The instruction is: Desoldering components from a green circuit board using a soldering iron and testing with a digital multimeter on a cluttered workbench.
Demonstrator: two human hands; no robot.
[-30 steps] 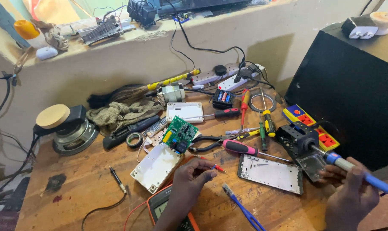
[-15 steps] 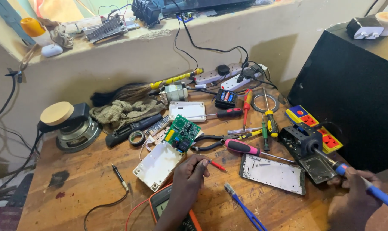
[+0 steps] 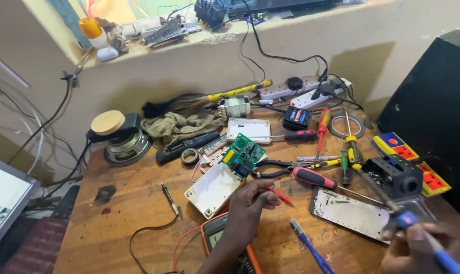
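Left hand (image 3: 250, 200) fingers pinching the red probe (image 3: 281, 196), tip just past them; right hand (image 3: 417, 248) wrapped round the blue-handled iron (image 3: 433, 244), green circuit board (image 3: 244, 155) just above

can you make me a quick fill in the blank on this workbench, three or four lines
1. The left hand holds a probe with a ____ tip.
2. The right hand grips a soldering iron with a ____ handle.
3. The green circuit board rests on a ____ plastic case.
4. The metal plate lies between the two ____.

Missing words: red; blue; white; hands
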